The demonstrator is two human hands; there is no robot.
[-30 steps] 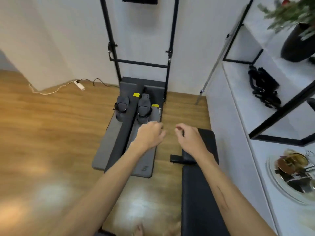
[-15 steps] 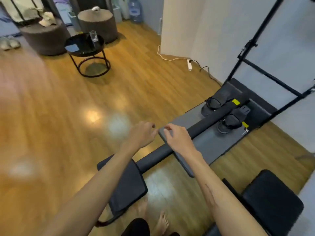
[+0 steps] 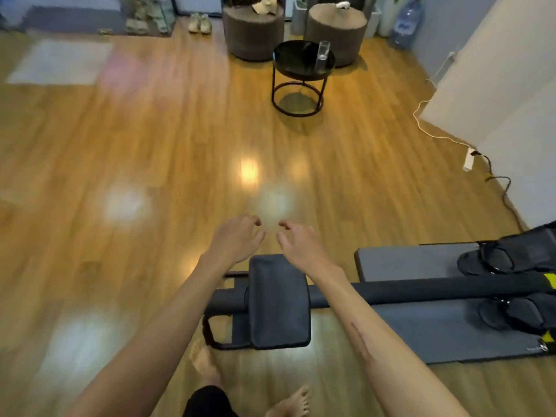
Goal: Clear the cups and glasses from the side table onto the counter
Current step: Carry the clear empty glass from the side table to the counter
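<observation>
A round black side table [image 3: 288, 69] on a wire frame stands across the wooden floor, far ahead of me. One tall clear glass [image 3: 322, 55] stands upright near its right rim. My left hand [image 3: 237, 237] and my right hand [image 3: 299, 245] hover side by side at mid-frame, well short of the table, fingers loosely curled and holding nothing. The counter is out of view.
A grey rowing machine [image 3: 421, 296] with a black seat [image 3: 278, 299] lies right in front of my bare feet. Two round brown poufs [image 3: 254, 34] stand behind the table. A white power strip and cable [image 3: 467, 159] run along the right wall. Open wooden floor spans the middle.
The view has swung left from the wall and shelf to the room, bringing the side table and glass ahead. Both hands stay raised and hold nothing.
</observation>
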